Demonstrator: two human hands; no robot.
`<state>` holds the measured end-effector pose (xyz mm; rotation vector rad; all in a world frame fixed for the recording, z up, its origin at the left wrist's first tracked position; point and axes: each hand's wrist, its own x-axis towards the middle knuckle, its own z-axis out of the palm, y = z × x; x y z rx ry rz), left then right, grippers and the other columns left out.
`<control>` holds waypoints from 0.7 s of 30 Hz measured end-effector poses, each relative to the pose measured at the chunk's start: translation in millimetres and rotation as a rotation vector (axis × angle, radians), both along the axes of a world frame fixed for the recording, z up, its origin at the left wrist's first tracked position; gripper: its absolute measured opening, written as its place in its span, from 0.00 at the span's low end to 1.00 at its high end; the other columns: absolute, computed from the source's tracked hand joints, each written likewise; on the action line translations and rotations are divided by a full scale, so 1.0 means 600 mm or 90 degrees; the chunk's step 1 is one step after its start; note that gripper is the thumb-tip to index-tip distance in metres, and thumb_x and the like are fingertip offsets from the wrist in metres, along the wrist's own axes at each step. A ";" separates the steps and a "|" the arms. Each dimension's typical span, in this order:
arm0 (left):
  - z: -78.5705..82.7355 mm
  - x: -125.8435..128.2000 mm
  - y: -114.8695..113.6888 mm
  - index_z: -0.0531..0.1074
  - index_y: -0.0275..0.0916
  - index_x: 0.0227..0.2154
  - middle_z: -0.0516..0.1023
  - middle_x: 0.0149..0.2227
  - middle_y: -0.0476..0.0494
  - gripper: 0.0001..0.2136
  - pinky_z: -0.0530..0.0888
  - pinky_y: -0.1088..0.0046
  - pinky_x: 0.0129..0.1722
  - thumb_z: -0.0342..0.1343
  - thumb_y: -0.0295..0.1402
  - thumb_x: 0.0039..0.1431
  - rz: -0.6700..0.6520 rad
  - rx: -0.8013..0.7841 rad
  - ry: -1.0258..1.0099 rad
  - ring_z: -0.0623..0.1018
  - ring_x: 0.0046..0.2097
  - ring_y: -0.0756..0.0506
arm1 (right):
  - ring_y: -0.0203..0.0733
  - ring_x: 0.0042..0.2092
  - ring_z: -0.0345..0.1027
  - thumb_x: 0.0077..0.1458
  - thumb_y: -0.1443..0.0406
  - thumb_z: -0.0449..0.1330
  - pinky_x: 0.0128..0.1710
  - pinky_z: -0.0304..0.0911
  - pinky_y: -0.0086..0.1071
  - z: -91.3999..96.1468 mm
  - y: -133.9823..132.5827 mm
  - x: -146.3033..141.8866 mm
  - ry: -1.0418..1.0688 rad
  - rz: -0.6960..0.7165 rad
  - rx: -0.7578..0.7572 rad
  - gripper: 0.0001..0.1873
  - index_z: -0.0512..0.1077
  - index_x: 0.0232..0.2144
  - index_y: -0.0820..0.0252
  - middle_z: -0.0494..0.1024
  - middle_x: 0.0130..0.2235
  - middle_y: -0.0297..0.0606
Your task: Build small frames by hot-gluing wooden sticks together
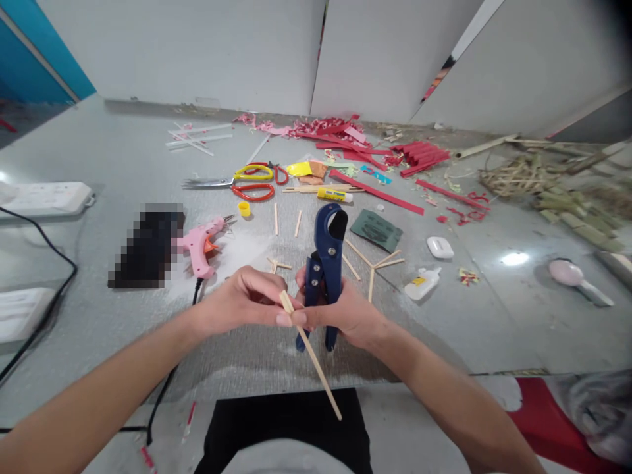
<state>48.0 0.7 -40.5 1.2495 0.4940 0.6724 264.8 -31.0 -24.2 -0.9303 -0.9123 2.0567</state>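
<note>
My left hand (254, 299) pinches a thin wooden stick (320, 374) between thumb and fingers, near its upper end. A short piece of wood (285, 301) lies along that end; whether the two are joined I cannot tell. My right hand (348, 315) is wrapped around a blue pipe cutter (326, 247), its jaw upward, while the thumb tip presses on the same stick. The stick slants down towards my lap. Just beyond my hands lie short loose sticks (276, 219), a small joined stick piece (280, 265) and a branched stick frame (373, 268).
Left on the table are a pink glue gun (200, 249) with a black cord and power strips (47, 199). Farther back lie scissors (251, 181), a glue stick (333, 195) and red paper strips (380, 191). A glue bottle (423, 284) and green sandpaper-like sheet (376, 230) are right.
</note>
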 end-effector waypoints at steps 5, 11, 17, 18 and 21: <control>-0.001 -0.001 -0.002 0.89 0.49 0.38 0.83 0.30 0.45 0.09 0.73 0.78 0.33 0.76 0.31 0.54 -0.008 0.009 -0.012 0.77 0.31 0.51 | 0.31 0.24 0.69 0.32 0.70 0.83 0.29 0.67 0.26 0.003 0.001 -0.002 0.017 0.009 -0.001 0.32 0.70 0.37 0.56 0.79 0.26 0.23; -0.001 -0.002 0.000 0.89 0.48 0.39 0.82 0.30 0.45 0.09 0.73 0.79 0.31 0.76 0.32 0.54 -0.017 0.006 -0.008 0.77 0.31 0.52 | 0.31 0.25 0.69 0.30 0.69 0.84 0.29 0.68 0.26 0.006 -0.002 -0.002 0.003 0.005 -0.016 0.34 0.70 0.37 0.55 0.79 0.26 0.24; 0.002 -0.001 -0.001 0.89 0.47 0.38 0.82 0.29 0.44 0.09 0.73 0.79 0.31 0.76 0.32 0.54 -0.014 0.010 -0.008 0.77 0.31 0.51 | 0.31 0.25 0.69 0.30 0.69 0.84 0.29 0.69 0.26 0.007 -0.002 -0.002 0.006 0.005 -0.014 0.34 0.70 0.37 0.56 0.79 0.26 0.24; 0.003 -0.001 -0.002 0.89 0.47 0.38 0.82 0.29 0.45 0.08 0.73 0.79 0.31 0.76 0.32 0.54 -0.015 0.012 -0.006 0.77 0.31 0.51 | 0.31 0.25 0.69 0.30 0.69 0.84 0.29 0.68 0.26 0.007 -0.002 -0.002 0.008 0.005 -0.016 0.34 0.70 0.37 0.56 0.79 0.26 0.23; 0.004 0.000 -0.002 0.89 0.47 0.38 0.82 0.29 0.46 0.09 0.72 0.81 0.30 0.76 0.30 0.54 -0.011 0.022 0.004 0.76 0.30 0.52 | 0.31 0.25 0.70 0.29 0.70 0.84 0.29 0.68 0.26 0.004 -0.001 -0.002 0.005 0.003 -0.019 0.34 0.70 0.37 0.56 0.79 0.26 0.23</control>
